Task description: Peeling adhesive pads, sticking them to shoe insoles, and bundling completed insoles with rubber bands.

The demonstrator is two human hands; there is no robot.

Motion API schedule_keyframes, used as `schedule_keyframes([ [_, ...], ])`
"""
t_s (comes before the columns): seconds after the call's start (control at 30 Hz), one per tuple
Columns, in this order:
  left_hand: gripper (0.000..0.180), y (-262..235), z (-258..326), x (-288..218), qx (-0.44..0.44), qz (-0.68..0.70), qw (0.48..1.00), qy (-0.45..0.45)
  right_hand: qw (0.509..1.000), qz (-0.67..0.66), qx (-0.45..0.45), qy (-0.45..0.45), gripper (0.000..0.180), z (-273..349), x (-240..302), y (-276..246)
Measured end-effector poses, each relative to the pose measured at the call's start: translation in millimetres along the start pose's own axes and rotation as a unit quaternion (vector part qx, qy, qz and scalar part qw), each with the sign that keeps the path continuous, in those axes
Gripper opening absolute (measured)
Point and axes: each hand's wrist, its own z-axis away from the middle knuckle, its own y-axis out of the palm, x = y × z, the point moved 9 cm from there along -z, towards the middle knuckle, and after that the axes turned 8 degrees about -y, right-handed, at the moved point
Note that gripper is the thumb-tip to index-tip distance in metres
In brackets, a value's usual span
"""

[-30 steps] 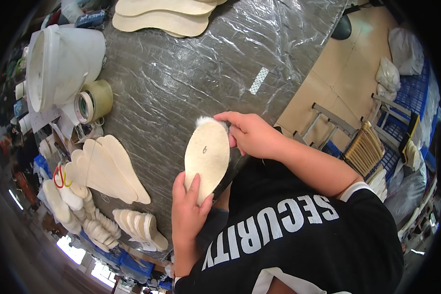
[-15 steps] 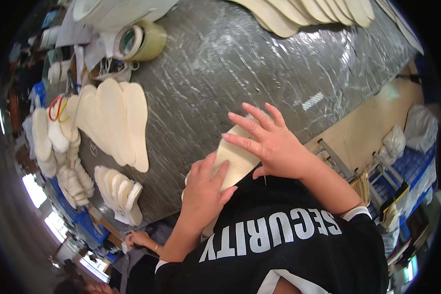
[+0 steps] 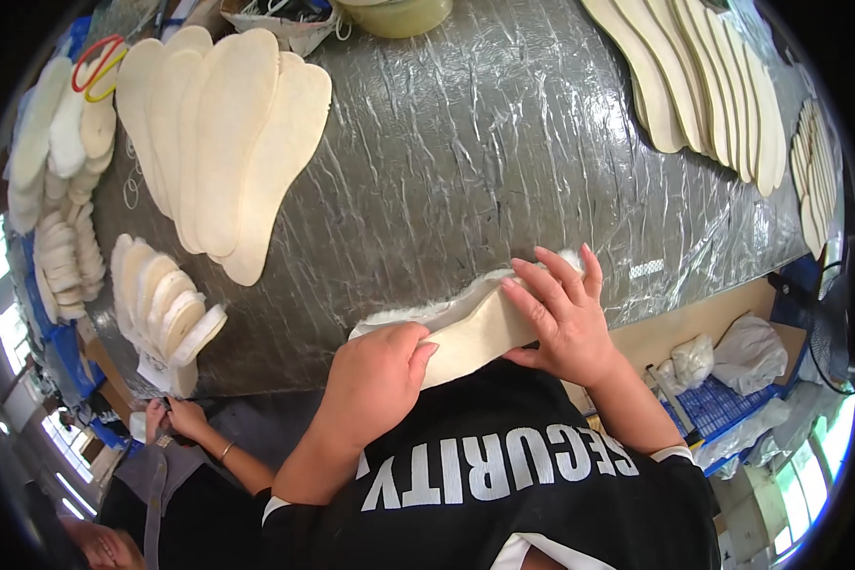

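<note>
A cream insole (image 3: pixel 475 344) with a fluffy white layer along its far side is held at the table's near edge, close to my shirt. It stands tilted, and a gap shows between its cream face and the white layer. My left hand (image 3: pixel 375 380) is closed around its left end, with the thumb against the cream face. At the other end, my right hand (image 3: pixel 570 328) has its fingers over the far edge and its thumb at the near edge, gripping it. My palms hide both ends of the insole.
Fanned cream insoles (image 3: pixel 223 142) lie at the left, with fluffy-edged insoles (image 3: pixel 166 304) nearer. Red-and-yellow-handled scissors (image 3: pixel 100 66) rest far left. More insoles (image 3: pixel 698 85) overlap at the far right. A tape roll (image 3: pixel 399 14) stands at the back. A co-worker's hands (image 3: pixel 176 418) are lower left.
My right hand has come down from its spread pose and now grips the insole's right end. The insole has tilted up, showing its fluffy white side. The view has shifted.
</note>
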Motion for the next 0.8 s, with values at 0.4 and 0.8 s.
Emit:
schedule_keyframes([
  [0.4,0.013,4.1,-14.3,15.5,-0.007,-0.054,0.998,-0.014,0.997,0.023,0.068,0.024,0.094,-12.3,-0.1,8.6],
  [0.8,0.016,6.9,-16.9,16.8,0.018,-0.072,0.997,-0.021,0.997,0.001,0.077,0.015,0.091,-16.4,13.5,12.2],
])
